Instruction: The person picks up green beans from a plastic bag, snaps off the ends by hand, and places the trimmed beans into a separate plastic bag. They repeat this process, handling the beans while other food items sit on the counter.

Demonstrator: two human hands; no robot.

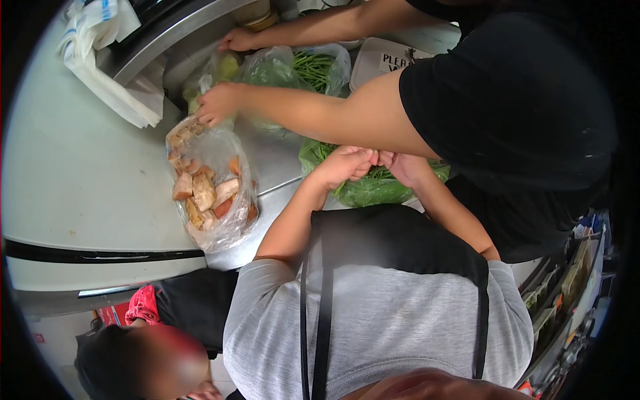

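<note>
My left hand [345, 165] and my right hand [404, 168] meet in front of my black apron [393, 233]. Both have their fingers curled in a pinch, the fingertips touching or nearly so. Whatever lies between them is too small or hidden to make out. Just under them sits a clear plastic bag [377, 193] of leafy green vegetables, with some stems showing around my fingers. A co-worker's forearm [313, 113] crosses just beyond my hands and covers part of the greens.
The co-worker's hand [219, 105] is at a clear bag of orange-and-tan chunks [212, 193]; their other hand [237, 40] reaches farther back. Another bag of greens [312, 70] stands beside a lidded bin with a sign [383, 59]. At lower left is another person [193, 313].
</note>
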